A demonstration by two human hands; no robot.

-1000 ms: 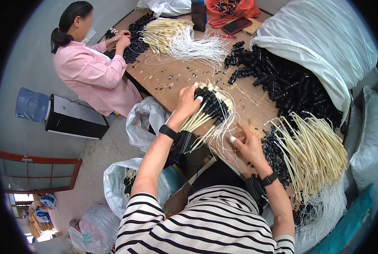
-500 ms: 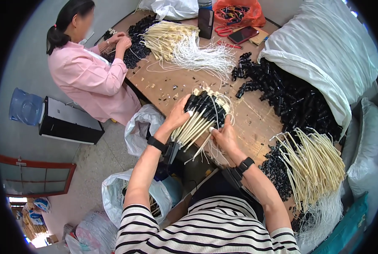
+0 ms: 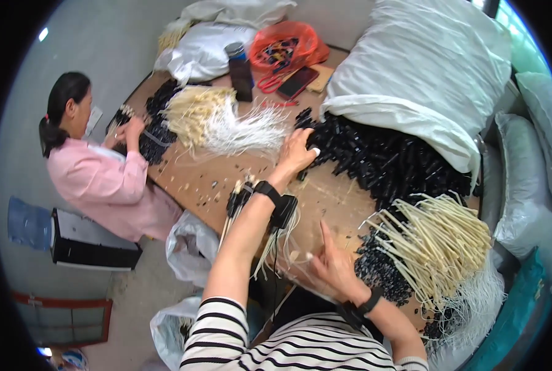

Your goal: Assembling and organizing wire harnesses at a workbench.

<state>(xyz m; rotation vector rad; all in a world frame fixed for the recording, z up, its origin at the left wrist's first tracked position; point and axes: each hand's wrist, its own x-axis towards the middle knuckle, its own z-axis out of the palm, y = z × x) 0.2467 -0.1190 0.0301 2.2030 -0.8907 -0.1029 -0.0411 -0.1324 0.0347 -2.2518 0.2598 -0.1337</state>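
Black caps (image 3: pixel 387 164): left hand (image 3: pixel 297 151) reached in, fingers spread, nothing gripped.
Right hand (image 3: pixel 331 266): open beside cords (image 3: pixel 276 238).
Tip: pinch few caps.

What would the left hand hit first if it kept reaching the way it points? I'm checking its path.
Most likely the pile of black pieces; the left hand seems already at its edge.

left hand (image 3: pixel 297 151) on plug pile (image 3: pixel 387 164), bundle (image 3: pixel 260 213) beneath forearm
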